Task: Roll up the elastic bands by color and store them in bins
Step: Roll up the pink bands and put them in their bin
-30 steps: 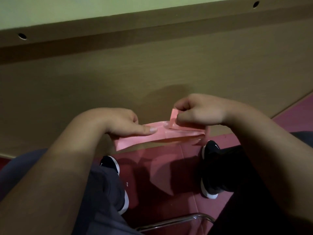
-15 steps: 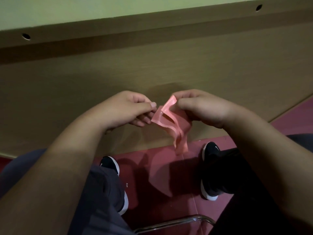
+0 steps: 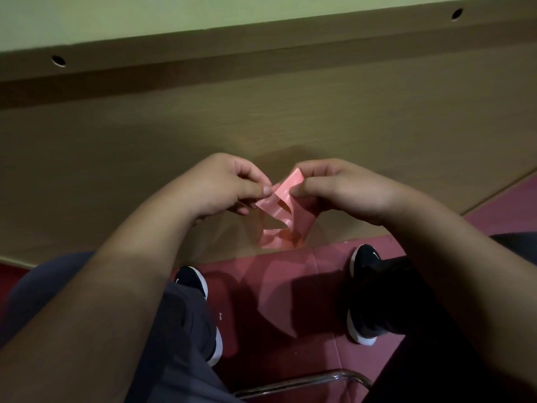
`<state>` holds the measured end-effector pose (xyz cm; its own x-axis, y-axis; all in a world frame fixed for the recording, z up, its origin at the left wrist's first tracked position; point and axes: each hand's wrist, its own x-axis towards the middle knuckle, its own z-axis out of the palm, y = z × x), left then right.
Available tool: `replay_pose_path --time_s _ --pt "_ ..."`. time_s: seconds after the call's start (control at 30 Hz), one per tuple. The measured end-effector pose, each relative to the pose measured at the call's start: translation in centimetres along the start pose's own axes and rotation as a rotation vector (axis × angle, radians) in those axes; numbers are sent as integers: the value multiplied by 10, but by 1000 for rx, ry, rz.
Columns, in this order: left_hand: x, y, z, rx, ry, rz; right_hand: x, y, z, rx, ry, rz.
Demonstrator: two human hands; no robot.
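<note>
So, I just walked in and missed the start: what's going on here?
A seated person is working a pink elastic band with both bare hands, held up in front of a brown wooden panel. The left hand pinches one edge near the top, and the right hand grips the upper end. The rest of the band hangs below in loose, twisted folds, so it is not yet a neat roll. No bin is in view.

I log one pink elastic band [image 3: 273,206], flat, glossy, loosely folded, top pinched between left hand [image 3: 229,184] and right hand [image 3: 343,190], tail hanging down
</note>
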<state>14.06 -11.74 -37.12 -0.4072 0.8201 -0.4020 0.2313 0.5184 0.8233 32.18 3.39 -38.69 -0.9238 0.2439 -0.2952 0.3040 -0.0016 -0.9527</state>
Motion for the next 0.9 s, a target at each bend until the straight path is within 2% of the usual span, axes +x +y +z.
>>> replay_pose_path --time_s 0.23,0.43,0.67,0.9 --pt "-2 0 -3 23 39 13 2 5 -1 -62 -14 29" --pt "1 1 -2 65 114 77 3 6 -5 -246 31 5" --pt "3 1 -1 -41 80 37 1 8 -8 -413 47 -35" --pt "0 3 -2 -103 20 42 4 12 2 -263 33 -88"
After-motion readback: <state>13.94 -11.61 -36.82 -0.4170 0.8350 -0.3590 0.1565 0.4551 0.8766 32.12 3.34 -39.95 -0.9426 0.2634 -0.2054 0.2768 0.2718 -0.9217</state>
